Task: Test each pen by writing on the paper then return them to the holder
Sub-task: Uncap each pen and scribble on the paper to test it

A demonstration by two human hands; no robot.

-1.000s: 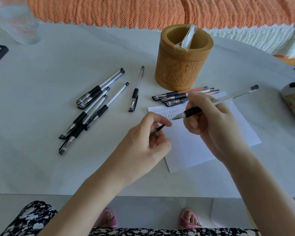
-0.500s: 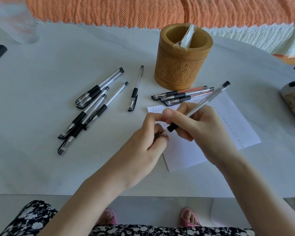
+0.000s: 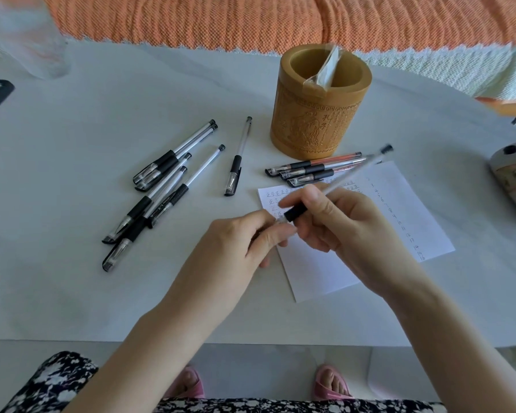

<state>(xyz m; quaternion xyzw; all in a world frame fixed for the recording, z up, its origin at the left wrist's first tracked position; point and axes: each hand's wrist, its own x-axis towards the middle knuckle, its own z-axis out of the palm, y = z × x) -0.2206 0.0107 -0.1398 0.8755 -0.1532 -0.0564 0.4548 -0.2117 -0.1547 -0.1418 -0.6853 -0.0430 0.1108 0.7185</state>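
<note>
Carved bamboo holder (image 3: 313,126): upright, far side. White paper (image 3: 393,210) flat in front of it, with rows of marks and a number column. Three capped pens (image 3: 310,169) lie side by side at the paper's far edge. Capped pen cluster (image 3: 161,186) lies to the left, single pen (image 3: 237,162) beside it. Right hand (image 3: 349,234) grips a tilted clear pen (image 3: 295,213); left hand (image 3: 242,248) pinches the cap (image 3: 279,220) at its tip.

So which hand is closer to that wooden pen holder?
Right. The right hand, holding a pen, is just in front of the holder, over the paper; the left hand, pinching the pen's tip end, sits further back and left.
</note>
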